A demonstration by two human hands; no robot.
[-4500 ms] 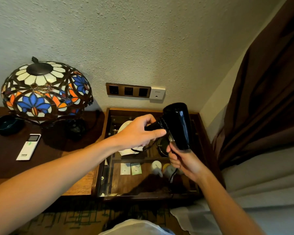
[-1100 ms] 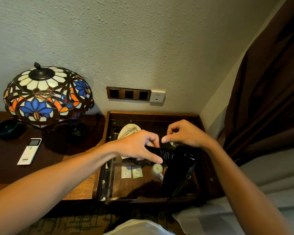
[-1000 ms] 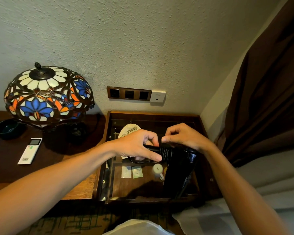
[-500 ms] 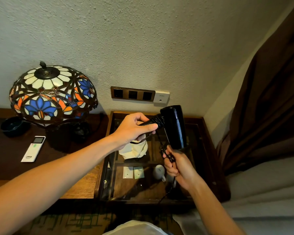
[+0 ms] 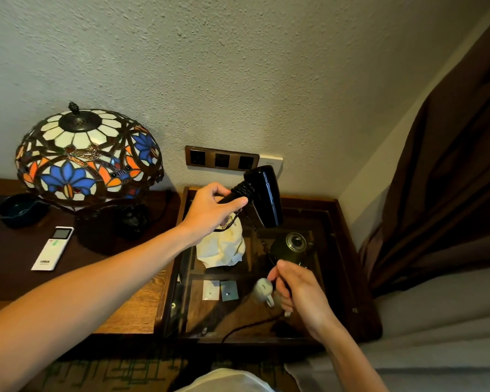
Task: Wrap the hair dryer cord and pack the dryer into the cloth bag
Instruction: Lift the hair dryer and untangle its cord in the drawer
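My left hand (image 5: 210, 210) grips the handle of the black hair dryer (image 5: 265, 195) and holds it up above the glass-topped tray table, barrel pointing down. Several turns of black cord (image 5: 242, 189) sit wound around the handle next to my fingers. More cord (image 5: 262, 240) runs down from the handle to my right hand (image 5: 297, 290), which is closed on it lower and nearer to me. A loose length trails on past that hand toward the front edge. The crumpled white cloth bag (image 5: 222, 246) lies on the glass under my left hand.
A stained-glass lamp (image 5: 88, 157) stands left on the wooden table, with a white remote (image 5: 53, 247) and a dark bowl (image 5: 19, 209). Under the glass are a dark kettle (image 5: 290, 246), a white cup (image 5: 262, 288) and two sachets. Wall sockets (image 5: 221, 161) sit behind; a brown curtain (image 5: 447, 179) hangs right.
From hands together low over the tray a second ago, my left hand has raised the dryer. My right hand has since dropped down and toward me along the cord, drawing it out.
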